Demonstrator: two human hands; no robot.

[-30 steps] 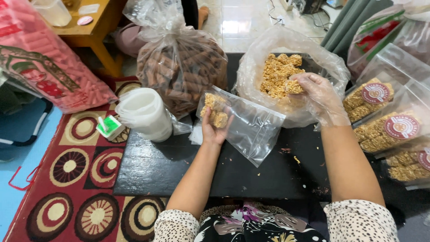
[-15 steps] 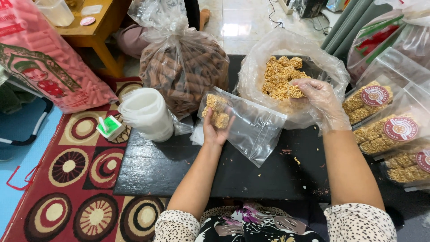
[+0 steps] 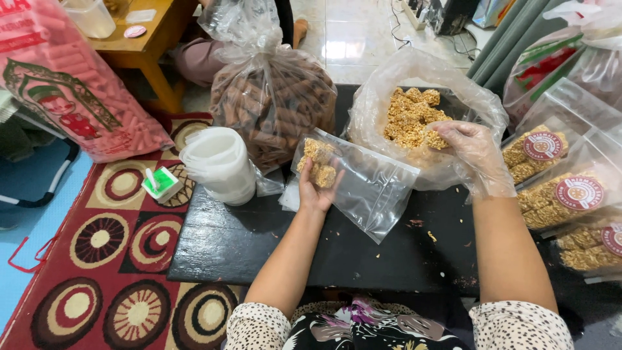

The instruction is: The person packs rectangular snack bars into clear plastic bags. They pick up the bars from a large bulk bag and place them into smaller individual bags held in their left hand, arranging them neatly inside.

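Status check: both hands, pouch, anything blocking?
Left hand grips clear pouch, a few snack pieces inside. Gloved right hand in big snack bag, fingers on a piece. Nothing blocking.

bright even daylight; glare on floor tiles (image 3: 350, 45) and plastic bags; sharp centre, wide-angle bending at edges.
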